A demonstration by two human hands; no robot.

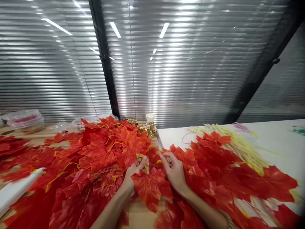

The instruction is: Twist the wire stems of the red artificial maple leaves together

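Observation:
In the middle of the head view, my left hand (133, 173) is closed, its fingers pinching an artificial maple leaf (152, 189) by its yellowish stem. The red leaf hangs below those fingers, over the bare wood of the table. Just to the right, my right hand (174, 171) is closed too, thumb and forefinger pressed together at their tips. Whatever lies in that pinch is too small to make out. A large heap of red maple leaves (97, 152) with yellow stems spreads on the left, and another leaf pile (214, 171) lies beside my right forearm.
Pale yellow strands (245, 152) lie on the white tabletop (274, 136) at the right. A paper cup (150, 117) and gold wrappers (149, 129) stand behind the heap. Clear plastic tubs (25, 121) sit at the far left, above a white bar (20, 190). Blinds (166, 70) close off the back.

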